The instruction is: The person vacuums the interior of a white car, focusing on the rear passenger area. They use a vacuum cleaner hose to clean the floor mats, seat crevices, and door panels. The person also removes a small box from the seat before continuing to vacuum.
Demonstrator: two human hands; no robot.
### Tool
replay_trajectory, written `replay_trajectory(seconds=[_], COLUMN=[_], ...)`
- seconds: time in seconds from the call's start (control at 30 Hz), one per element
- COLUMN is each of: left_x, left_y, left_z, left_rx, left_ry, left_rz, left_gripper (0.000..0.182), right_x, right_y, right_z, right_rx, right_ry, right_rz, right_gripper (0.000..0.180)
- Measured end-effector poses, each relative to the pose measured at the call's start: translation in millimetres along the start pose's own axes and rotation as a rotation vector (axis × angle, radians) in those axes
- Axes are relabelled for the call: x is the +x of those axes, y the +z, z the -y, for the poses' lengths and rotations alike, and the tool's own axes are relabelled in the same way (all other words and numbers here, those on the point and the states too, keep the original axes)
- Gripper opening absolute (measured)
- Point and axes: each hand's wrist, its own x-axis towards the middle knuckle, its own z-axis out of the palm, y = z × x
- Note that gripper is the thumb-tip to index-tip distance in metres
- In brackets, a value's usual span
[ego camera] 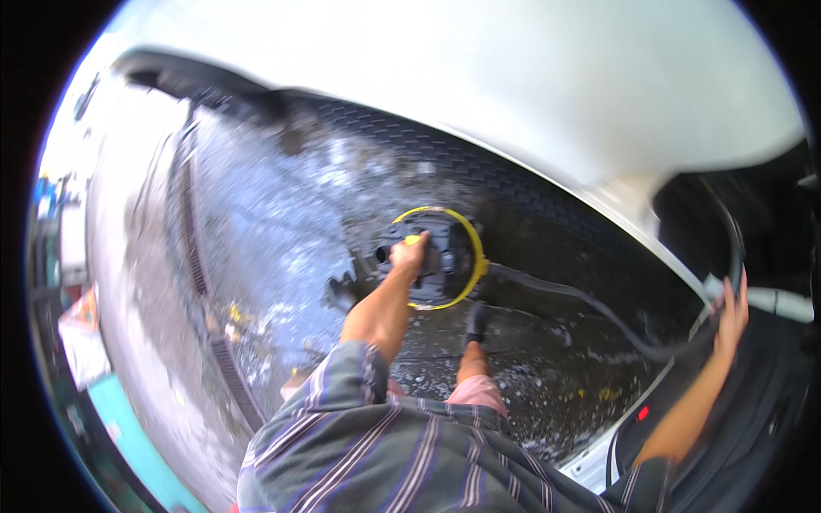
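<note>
My left hand (409, 253) grips the top handle of a vacuum cleaner (436, 282) with a dark grey lid and a yellow rim. Below it lies wet, shiny ground. From the rim a grey corrugated hose (577, 294) curves right to the open doorway of a white vehicle (513, 77). My right hand (731, 320) is at that doorway with long, loosely bent fingers around the hose, which continues above the fingertips into the dark interior. Motion blur softens this hand, and its palm is hidden.
The vehicle's dark textured side step (436, 147) runs beyond the vacuum. A drain grate (192, 224) crosses the pavement at left, with yellow debris beside it. The door sill (590, 455) with a red reflector is at lower right. A turquoise surface (138, 442) stands at lower left.
</note>
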Motion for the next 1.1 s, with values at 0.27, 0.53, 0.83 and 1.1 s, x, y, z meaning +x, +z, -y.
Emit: replay_trajectory(seconds=[0.27, 0.53, 0.83, 1.1], left_x=[166, 348, 487, 360], left_y=[-178, -407, -564, -580], left_z=[10, 43, 90, -110], left_rx=[-0.335, -0.139, 0.146, -0.066], left_ry=[-0.064, 0.077, 0.080, 0.732], left_rz=[0.043, -0.143, -0.219, -0.351], left_gripper=[0.069, 0.090, 0.098, 0.055], right_x=[-285, -455, -474, -444], right_y=[11, 61, 165, 266], right_z=[-6, 7, 24, -20], right_rx=[-0.146, -0.649, -0.599, -0.282], right_ry=[0.329, 0.611, 0.840, 0.774], right_rz=[-0.273, -0.117, -0.022, -0.045], right_gripper=[0.063, 0.065, 0.062, 0.064])
